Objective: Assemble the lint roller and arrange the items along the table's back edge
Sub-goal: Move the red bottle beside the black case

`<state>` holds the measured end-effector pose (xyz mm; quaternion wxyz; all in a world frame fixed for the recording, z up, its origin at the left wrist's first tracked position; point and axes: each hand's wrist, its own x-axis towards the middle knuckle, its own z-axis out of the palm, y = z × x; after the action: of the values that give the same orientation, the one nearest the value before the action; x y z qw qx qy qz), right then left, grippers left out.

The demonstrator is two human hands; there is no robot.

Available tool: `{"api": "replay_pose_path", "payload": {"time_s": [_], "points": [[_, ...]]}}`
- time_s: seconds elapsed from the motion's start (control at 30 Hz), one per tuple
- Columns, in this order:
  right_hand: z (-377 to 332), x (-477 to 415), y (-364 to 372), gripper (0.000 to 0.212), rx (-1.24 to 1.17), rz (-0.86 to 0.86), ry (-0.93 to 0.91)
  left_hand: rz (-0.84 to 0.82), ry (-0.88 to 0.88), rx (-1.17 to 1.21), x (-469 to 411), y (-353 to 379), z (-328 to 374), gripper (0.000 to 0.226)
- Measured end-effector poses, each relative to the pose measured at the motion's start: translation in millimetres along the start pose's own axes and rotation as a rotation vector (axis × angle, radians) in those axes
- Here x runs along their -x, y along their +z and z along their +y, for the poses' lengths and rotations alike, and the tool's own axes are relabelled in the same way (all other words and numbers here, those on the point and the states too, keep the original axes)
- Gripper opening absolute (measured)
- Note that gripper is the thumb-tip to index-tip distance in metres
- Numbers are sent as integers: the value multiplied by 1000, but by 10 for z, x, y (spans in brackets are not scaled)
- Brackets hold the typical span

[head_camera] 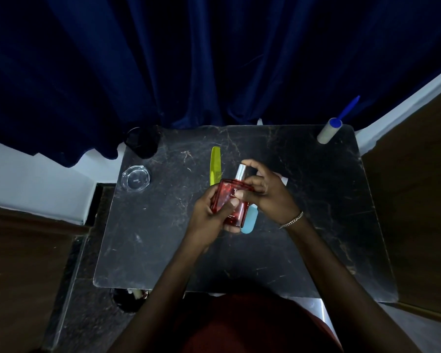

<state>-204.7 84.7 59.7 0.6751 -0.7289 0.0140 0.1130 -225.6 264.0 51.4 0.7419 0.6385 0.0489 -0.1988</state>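
Observation:
A red perfume bottle (228, 197) with a silver sprayer top is lifted over the middle of the black table (163, 238). My left hand (210, 216) grips its body from below. My right hand (267, 191) curls round the bottle's neck and silver top. The lint roller (329, 131), white roll with a blue handle pointing up and back, stands at the back right corner. A yellow-green comb (215, 165) lies just left of the bottle. A light blue flat item (248, 220) lies on the table, partly hidden under my hands.
A clear glass ashtray (135, 178) sits at the left edge, and a dark round object (143, 145) stands at the back left corner. A dark blue curtain (214, 59) hangs right behind the table. A small white item (284, 180) peeks out behind my right hand.

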Motion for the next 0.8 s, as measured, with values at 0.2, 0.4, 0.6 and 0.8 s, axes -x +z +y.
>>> {"api": "replay_pose_path", "payload": {"time_s": [0.2, 0.4, 0.6, 0.8], "points": [[19, -71, 7, 73, 20, -8, -11, -1, 19, 13, -44, -43, -35, 32], [111, -120, 90, 72, -19, 7, 45, 35, 36, 36, -102, -131, -62, 41], [201, -183, 254, 31, -74, -57, 175, 76, 6, 63, -175, -323, -103, 44], [275, -500, 465, 37, -50, -69, 253, 127, 16, -68, -339, -626, -170, 45]]}}
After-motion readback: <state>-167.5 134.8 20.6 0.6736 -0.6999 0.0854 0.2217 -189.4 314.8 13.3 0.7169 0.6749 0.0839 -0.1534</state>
